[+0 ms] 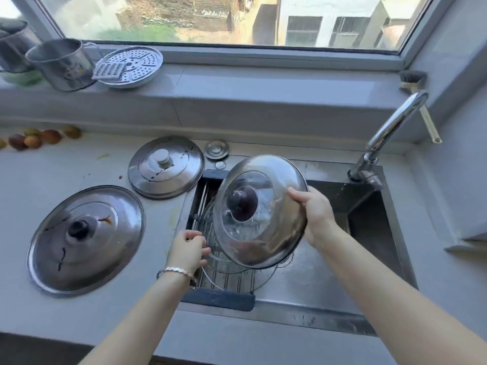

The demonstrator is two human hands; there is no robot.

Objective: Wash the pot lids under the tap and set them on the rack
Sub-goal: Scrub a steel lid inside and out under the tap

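A shiny lid point(274, 175) with a dark knob is held by its edge in the right hand point(313, 214). The fingers are curled round the rim, so the wet lid is not dropped. It is kept tilted just above the rack point(229, 280), which is set in the left part of the sink point(329, 272). It is likely tipped this way so that it can be slid in on its edge and the water can run off.

A clear lid point(208, 222) is already stood in the rack. Its edge is gripped by the curled fingers of the left hand point(188, 250), most likely to keep it from falling and to make room.

The tap point(392, 127) is well off to the right, and no stream of water can be seen from it.

Two more lids are left on the counter: a big lid point(87, 238) and a smaller lid point(166, 167). Dark stains are seen on both, so they are probably not washed yet.
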